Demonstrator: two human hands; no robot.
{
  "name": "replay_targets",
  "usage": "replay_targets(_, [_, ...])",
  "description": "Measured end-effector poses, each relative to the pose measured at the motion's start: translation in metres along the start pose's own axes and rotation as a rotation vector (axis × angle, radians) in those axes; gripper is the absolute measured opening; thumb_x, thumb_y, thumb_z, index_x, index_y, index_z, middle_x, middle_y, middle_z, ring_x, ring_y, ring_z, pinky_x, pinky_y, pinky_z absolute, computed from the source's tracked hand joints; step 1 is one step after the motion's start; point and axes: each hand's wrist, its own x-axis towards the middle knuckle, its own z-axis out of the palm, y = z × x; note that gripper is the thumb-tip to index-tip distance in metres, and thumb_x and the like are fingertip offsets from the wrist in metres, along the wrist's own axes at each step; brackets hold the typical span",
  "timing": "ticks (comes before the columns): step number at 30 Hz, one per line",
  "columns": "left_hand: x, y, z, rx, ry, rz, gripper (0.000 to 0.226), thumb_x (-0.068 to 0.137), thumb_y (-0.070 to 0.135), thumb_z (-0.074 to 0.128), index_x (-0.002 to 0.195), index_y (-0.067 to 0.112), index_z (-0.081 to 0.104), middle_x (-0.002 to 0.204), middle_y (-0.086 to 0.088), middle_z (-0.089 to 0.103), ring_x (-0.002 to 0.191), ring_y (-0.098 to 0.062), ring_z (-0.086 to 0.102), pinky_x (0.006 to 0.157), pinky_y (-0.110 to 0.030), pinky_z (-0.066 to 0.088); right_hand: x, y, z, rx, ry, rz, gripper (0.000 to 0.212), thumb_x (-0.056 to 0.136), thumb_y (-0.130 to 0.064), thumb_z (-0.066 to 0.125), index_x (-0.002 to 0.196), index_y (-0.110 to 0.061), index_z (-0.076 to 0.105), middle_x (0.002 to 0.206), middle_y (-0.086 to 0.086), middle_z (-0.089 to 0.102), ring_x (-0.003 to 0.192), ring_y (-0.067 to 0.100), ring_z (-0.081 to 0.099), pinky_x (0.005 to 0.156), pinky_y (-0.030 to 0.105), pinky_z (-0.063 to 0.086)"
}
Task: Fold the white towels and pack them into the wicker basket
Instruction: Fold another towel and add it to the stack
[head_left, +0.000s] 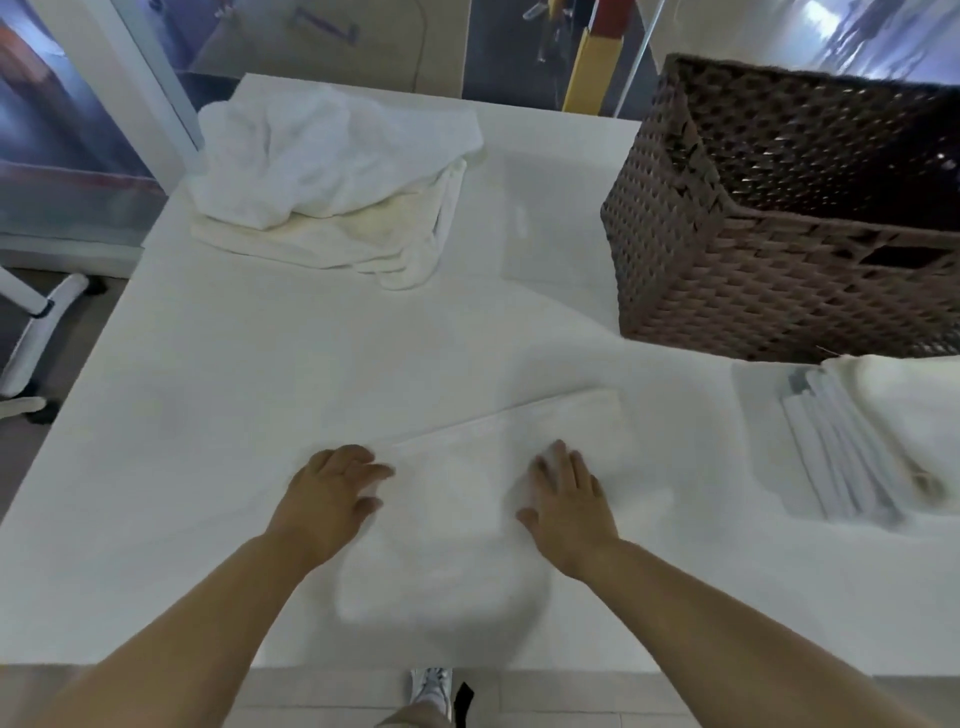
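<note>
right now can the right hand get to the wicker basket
Probably yes: the right hand lies flat on the towel, and only bare table shows between it and the wicker basket.

wicker basket (737, 270): brown woven, rough | towels (332, 171): white soft cloth | table (208, 364): white, matt

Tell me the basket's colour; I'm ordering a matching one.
Dark brown woven wicker basket, seen in the head view.

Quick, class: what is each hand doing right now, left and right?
Left hand: open, fingers flat on the towel on the table.
Right hand: open, fingers spread, pressing the same towel.
</note>
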Motion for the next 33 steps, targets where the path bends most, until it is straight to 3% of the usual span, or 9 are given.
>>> replay_targets(4, [0.009, -0.012, -0.013, 0.014, 0.01, -0.098, 0.038, 0.089, 0.034, 0.06, 0.126, 0.042, 0.056, 0.138, 0.005, 0.044, 0.125, -0.029, 0.039, 0.103, -0.043, 0.036, 0.056, 0.0, -0.028, -0.066, 0.024, -0.067, 0.061, 0.101, -0.042, 0.03, 0.152, -0.025, 0.0, 0.158, 0.007, -0.021, 0.145, 0.032, -0.015, 0.117, 0.046, -0.002])
replay_targets(7, [0.02, -0.011, -0.015, 0.008, -0.028, -0.166, 0.042, 0.092, 0.044, 0.053, 0.132, 0.048, 0.045, 0.14, 0.008, 0.033, 0.127, -0.026, 0.033, 0.105, -0.042, 0.03, 0.088, 0.002, -0.049, -0.092, 0.074, 0.074, 0.056, 0.102, -0.041, 0.029, 0.15, -0.038, -0.001, 0.157, 0.007, -0.022, 0.143, 0.038, -0.019, 0.114, 0.055, -0.009])
replay_targets(10, [0.027, -0.005, -0.016, -0.033, -0.069, -0.189, 0.046, 0.091, 0.048, 0.051, 0.136, 0.046, 0.041, 0.139, 0.002, 0.031, 0.122, -0.028, 0.036, 0.104, -0.04, 0.033, 0.097, -0.005, -0.06, -0.132, 0.138, 0.191, 0.062, 0.101, -0.03, 0.035, 0.151, -0.03, -0.003, 0.156, 0.014, -0.024, 0.143, 0.04, -0.018, 0.115, 0.056, -0.006])
replay_targets(16, [0.024, 0.005, -0.006, -0.174, -0.106, -0.201, 0.048, 0.089, 0.045, 0.056, 0.135, 0.042, 0.043, 0.133, 0.001, 0.033, 0.123, -0.024, 0.036, 0.104, -0.037, 0.035, 0.048, -0.026, -0.031, 0.019, 0.196, -0.131, 0.064, 0.098, -0.047, 0.035, 0.152, -0.019, 0.016, 0.159, 0.017, -0.001, 0.146, 0.035, 0.004, 0.119, 0.042, 0.001])
replay_targets(20, [0.008, 0.019, 0.005, -0.2, -0.149, -0.174, 0.05, 0.086, 0.05, 0.057, 0.133, 0.044, 0.041, 0.132, 0.002, 0.033, 0.122, -0.021, 0.038, 0.102, -0.033, 0.037, 0.024, -0.009, 0.004, -0.064, 0.147, -0.16, 0.067, 0.092, -0.055, 0.014, 0.145, -0.02, 0.036, 0.154, 0.015, 0.028, 0.139, 0.035, 0.032, 0.111, 0.045, 0.012])
replay_targets(25, [-0.009, 0.05, 0.024, -0.053, -0.228, -0.091, 0.059, 0.088, 0.058, 0.047, 0.142, 0.044, 0.026, 0.141, 0.003, 0.034, 0.131, -0.022, 0.034, 0.106, -0.04, 0.03, 0.021, 0.033, 0.006, -0.02, 0.138, -0.036, 0.059, 0.099, -0.049, 0.027, 0.151, -0.037, 0.0, 0.16, -0.003, -0.015, 0.146, 0.024, -0.015, 0.115, 0.046, -0.012])
replay_targets(28, [-0.02, 0.073, 0.042, 0.003, -0.24, -0.039, 0.065, 0.091, 0.058, 0.041, 0.148, 0.038, 0.017, 0.142, 0.004, 0.035, 0.132, -0.021, 0.033, 0.104, -0.039, 0.03, 0.013, 0.038, 0.003, 0.022, 0.169, 0.033, 0.058, 0.101, -0.042, 0.03, 0.152, -0.031, 0.004, 0.16, 0.002, -0.013, 0.147, 0.026, -0.013, 0.117, 0.046, -0.007])
replay_targets(31, [-0.032, 0.09, 0.057, 0.039, -0.214, -0.034, 0.067, 0.092, 0.058, 0.039, 0.15, 0.033, 0.014, 0.137, 0.001, 0.037, 0.128, -0.023, 0.035, 0.102, -0.037, 0.031, -0.004, 0.038, 0.013, 0.02, 0.175, -0.091, 0.063, 0.099, -0.047, 0.03, 0.153, -0.023, 0.007, 0.16, 0.007, -0.009, 0.147, 0.027, -0.007, 0.119, 0.043, -0.001])
replay_targets(33, [-0.041, 0.097, 0.063, 0.082, -0.19, -0.049, 0.068, 0.092, 0.06, 0.038, 0.15, 0.032, 0.015, 0.132, -0.004, 0.038, 0.122, -0.026, 0.037, 0.1, -0.038, 0.034, -0.021, 0.046, 0.03, -0.011, 0.182, -0.255, 0.068, 0.093, -0.054, 0.026, 0.15, -0.017, 0.025, 0.159, 0.011, 0.015, 0.146, 0.03, 0.016, 0.117, 0.049, 0.021])
